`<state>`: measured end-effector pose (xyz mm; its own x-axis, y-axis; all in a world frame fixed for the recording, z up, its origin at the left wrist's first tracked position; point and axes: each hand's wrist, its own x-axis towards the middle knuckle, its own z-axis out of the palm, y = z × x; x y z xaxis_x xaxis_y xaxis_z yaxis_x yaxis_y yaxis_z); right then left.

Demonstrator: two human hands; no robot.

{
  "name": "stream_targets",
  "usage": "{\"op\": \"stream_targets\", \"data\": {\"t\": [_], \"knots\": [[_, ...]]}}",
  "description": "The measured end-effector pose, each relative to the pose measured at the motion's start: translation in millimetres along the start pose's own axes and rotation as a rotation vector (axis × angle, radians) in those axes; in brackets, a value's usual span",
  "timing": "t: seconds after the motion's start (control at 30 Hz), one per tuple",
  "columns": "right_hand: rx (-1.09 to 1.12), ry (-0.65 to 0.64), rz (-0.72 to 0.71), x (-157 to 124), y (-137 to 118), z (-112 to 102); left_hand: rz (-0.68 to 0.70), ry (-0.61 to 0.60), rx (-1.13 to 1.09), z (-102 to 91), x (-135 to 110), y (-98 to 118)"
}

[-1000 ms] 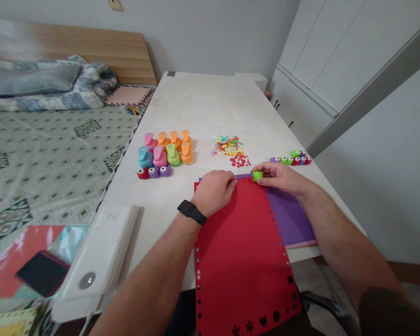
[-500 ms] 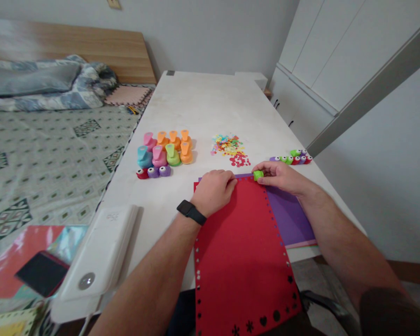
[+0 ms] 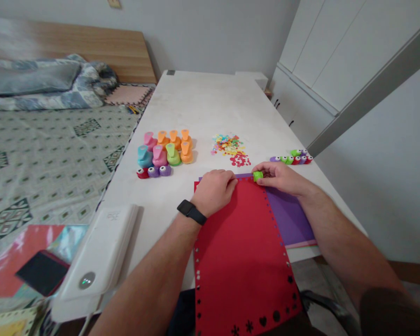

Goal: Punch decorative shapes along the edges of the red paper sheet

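Note:
A red sheet of paper (image 3: 238,242) slopes from the table toward my body, its edges lined with small punched shapes. My left hand (image 3: 215,191), with a black watch band at the wrist, rests on the sheet's far edge with curled fingers pinching it. Between the thumb and fingers of my right hand (image 3: 278,177) is a small green paper punch (image 3: 258,176), set at the sheet's far right corner. Purple paper (image 3: 292,217) lies beneath and to the right. Beyond my hands, red paper confetti (image 3: 240,159) adjoins a multicoloured confetti pile (image 3: 227,143).
Several large lever punches (image 3: 173,154) stand at the left, with small punches (image 3: 154,171) before them. More small punches (image 3: 294,158) line the right side. A long white device (image 3: 101,252) sits at the near left, beside a dark phone-like slab (image 3: 42,273).
Both hands and the red sheet stay practically in place. A small green light now shows on the white device's round display.

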<state>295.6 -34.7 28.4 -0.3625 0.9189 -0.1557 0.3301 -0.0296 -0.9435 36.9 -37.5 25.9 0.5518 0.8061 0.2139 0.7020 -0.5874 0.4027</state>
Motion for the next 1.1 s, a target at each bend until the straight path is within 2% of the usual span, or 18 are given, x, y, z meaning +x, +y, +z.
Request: {"op": "stream_targets", "data": {"t": [0.33,1.1], "knots": [[-0.033,0.021,0.03,1.7,-0.4,3.3,-0.009,-0.013,0.001,-0.9,-0.1,1.0],[-0.187,0.072,-0.015,4.0,6.5,4.2,-0.015,-0.03,0.03,-1.7,0.5,1.7]]}}
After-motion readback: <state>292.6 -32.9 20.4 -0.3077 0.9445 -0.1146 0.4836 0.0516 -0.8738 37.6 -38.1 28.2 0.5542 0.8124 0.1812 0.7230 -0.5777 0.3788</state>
